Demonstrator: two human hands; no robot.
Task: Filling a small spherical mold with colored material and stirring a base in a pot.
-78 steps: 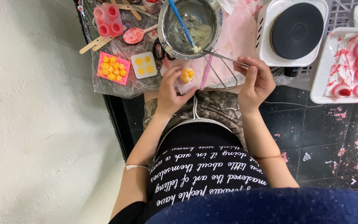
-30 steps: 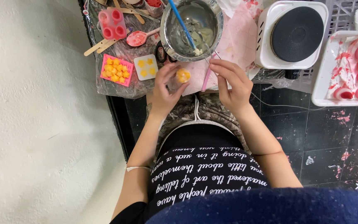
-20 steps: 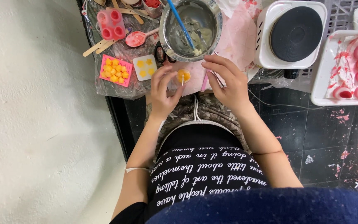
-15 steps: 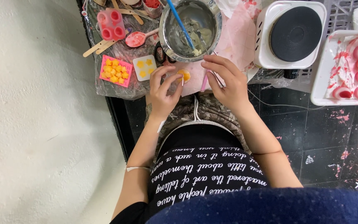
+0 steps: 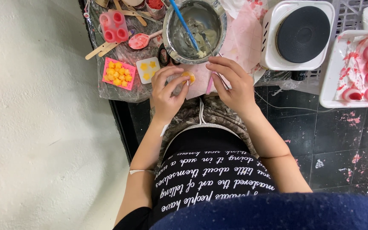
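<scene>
My left hand [image 5: 166, 93] is closed around a small clear cup [image 5: 188, 77] that holds yellow-orange pieces and a thin white wick. It holds the cup over the near table edge, fingers partly covering it. My right hand [image 5: 234, 85] rests just right of the cup with its fingers bent and spread on the pink paper [image 5: 243, 38]. It sits beside a pink stick [image 5: 210, 84] and grips nothing that I can see. Just beyond both hands stands a metal bowl [image 5: 177, 36] with white wax and a blue stirring stick [image 5: 183, 22].
Left of the cup lie a pink mould of yellow pieces [image 5: 116, 73], a small white mould [image 5: 146, 69], a pink silicone mould [image 5: 113, 25], a pink spoon [image 5: 141, 40] and wooden sticks [image 5: 100, 47]. A white hot plate [image 5: 273, 47] and a tray [image 5: 331, 81] of pink candles are at the right.
My right hand left the metal tongs and came to rest next to the cup. My left hand's fingers have closed further over the cup and lowered it slightly.
</scene>
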